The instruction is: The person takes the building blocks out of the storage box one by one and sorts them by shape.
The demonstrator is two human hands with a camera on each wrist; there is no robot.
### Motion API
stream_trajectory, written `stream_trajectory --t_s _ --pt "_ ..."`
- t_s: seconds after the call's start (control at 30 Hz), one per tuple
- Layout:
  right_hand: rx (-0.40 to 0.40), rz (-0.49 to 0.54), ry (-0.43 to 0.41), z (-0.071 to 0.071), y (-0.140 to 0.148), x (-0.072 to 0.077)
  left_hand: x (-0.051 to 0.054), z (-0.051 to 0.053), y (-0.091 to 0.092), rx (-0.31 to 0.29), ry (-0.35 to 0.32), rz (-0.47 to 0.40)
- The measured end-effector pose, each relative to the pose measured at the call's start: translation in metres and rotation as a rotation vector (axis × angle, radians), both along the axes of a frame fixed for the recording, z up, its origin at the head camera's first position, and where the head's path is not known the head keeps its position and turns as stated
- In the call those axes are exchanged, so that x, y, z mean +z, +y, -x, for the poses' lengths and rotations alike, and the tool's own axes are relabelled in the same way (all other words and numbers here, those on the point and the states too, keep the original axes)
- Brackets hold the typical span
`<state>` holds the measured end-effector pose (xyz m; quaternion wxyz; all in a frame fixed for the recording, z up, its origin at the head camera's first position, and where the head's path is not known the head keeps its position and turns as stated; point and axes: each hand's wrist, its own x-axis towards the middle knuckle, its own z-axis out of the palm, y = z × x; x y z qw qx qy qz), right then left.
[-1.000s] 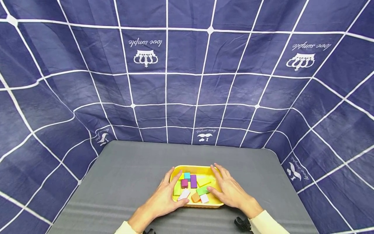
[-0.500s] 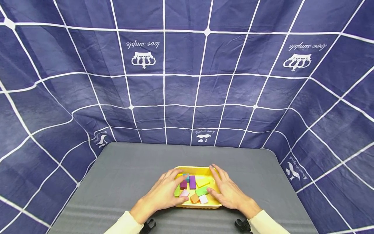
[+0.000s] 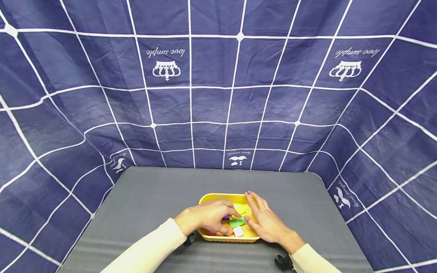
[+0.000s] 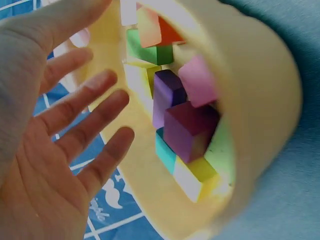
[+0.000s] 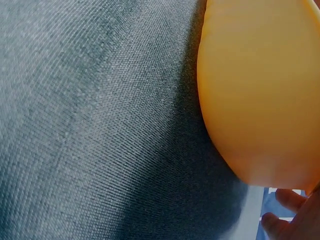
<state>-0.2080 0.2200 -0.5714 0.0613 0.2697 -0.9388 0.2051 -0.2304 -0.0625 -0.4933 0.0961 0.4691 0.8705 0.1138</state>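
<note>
A yellow plastic tray [image 3: 213,195] holds several coloured blocks. My left hand [image 3: 211,214] reaches over it from the left, covering much of its left half. Its fingers look spread and hold nothing in the left wrist view. Below its fingertips lie a green block [image 3: 237,222] and a white block [image 3: 238,231]. My right hand [image 3: 271,223] lies along the tray's right end with fingers extended, thumb inside the rim. The left wrist view shows a purple block [image 4: 166,97], a maroon block [image 4: 185,127], a pink block [image 4: 197,82] and a yellow block [image 4: 197,175].
The tray stands on a grey cloth-covered surface [image 3: 164,189] near its front. A blue curtain [image 3: 211,106] with white lines rises at the back and on both sides. Dark wrist straps [image 3: 283,261] show near the sleeves.
My left hand has left the tray's left rim and moved right, over the blocks, now hiding several on the left. My right hand stays at the right end.
</note>
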Motion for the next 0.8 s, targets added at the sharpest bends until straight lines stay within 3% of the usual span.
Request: stream_trajectory --t_s 0.23,0.47,0.8 --pt "0.002 0.020 0.027 0.002 0.000 -0.001 0.000 0.015 0.021 -0.069 -0.078 0.044" --pt "-0.012 0.029 -0.015 0.000 -0.002 -0.001 -0.006 0.019 0.031 -0.080 -0.117 0.072" --pt "-0.026 0.025 -0.006 -0.001 -0.002 -0.002 -0.015 0.020 0.036 -0.085 -0.054 0.086"
